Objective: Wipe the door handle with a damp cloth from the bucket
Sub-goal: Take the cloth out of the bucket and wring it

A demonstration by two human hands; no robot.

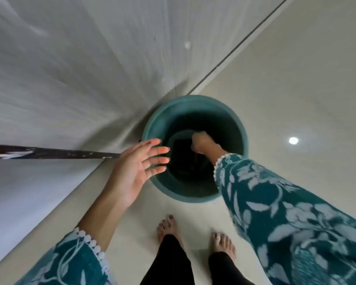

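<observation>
A teal bucket [193,103] stands on the floor against the foot of a pale grey door. My right hand [201,141] is deep inside the bucket, fingers curled downward into its dark bottom; what it holds is hidden in the dark. My left hand [139,167] hovers open over the bucket's left rim, palm up, fingers spread, holding nothing. No cloth can be made out. The door handle is out of view.
The grey door [80,79] fills the left and top. A dark strip [53,153] runs along the door's edge on the left. Pale floor tiles [296,79] spread to the right, with a lamp's reflection. My bare feet [169,227] stand just before the bucket.
</observation>
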